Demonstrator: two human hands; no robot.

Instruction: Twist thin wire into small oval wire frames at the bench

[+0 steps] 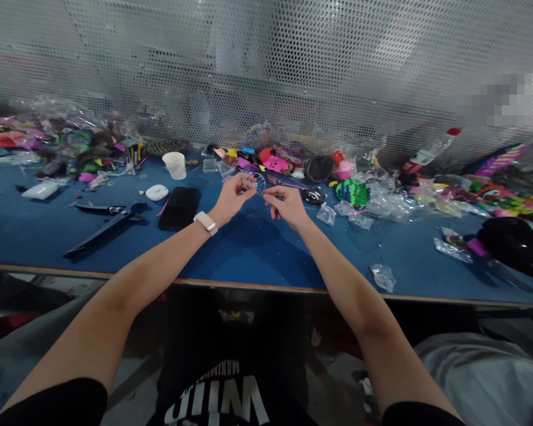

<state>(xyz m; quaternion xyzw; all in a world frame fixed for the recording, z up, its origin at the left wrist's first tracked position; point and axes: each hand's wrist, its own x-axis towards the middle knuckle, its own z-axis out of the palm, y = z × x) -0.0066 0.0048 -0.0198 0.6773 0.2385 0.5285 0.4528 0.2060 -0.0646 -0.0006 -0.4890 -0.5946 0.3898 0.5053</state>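
Over the middle of the blue table, my left hand (236, 194) is closed in a pinch on a small ring-shaped wire frame (259, 183), thin and see-through. Close beside it on the right, my right hand (286, 205) has thumb and forefinger pressed together at the frame's edge. Thin strands run near the fingertips, but whatever the right fingers pinch is too fine to name. A white band sits on my left wrist. Left of that wrist lies a black phone (179, 208), and just right of my right hand is a small black item with white marks (314, 195).
A paper cup (175, 165), a white case (157, 193) and dark scissors (102, 231) are on the left. Heaped colourful pieces and clear bags (391, 201) line the perforated metal wall (266, 77). A bottle (426, 155) leans at the right; a black rounded object (513, 245) lies nearer.
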